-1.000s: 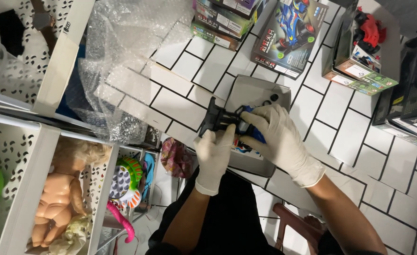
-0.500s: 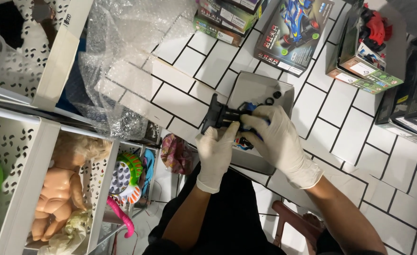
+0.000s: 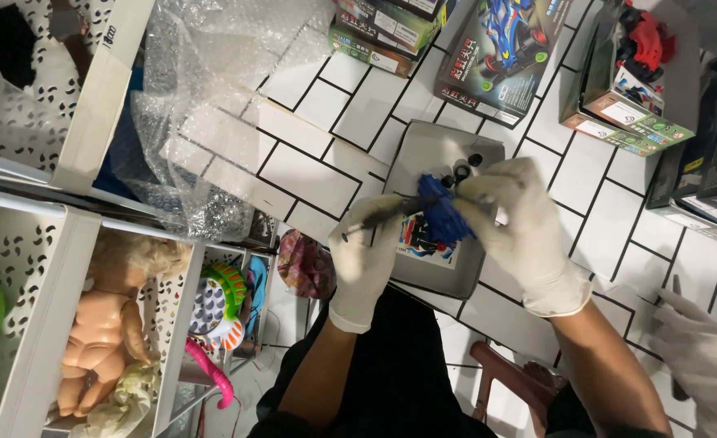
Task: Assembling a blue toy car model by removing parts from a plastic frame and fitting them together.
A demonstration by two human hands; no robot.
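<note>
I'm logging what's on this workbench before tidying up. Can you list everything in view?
toy car part: one, blue, held over the tray
screwdriver: one, dark, in the left hand
tray: one, grey, on the tiled table
small wheels: a few, black, in the tray
model car boxes: several, multicoloured, along the table's far edge
bubble wrap: one sheet, clear, table's left end
doll: one, peach, in the white bin at left
another person's gloved hand: one, white, lower right
left hand: white glove, gripping the screwdriver
right hand: white glove, holding the toy car part
</note>
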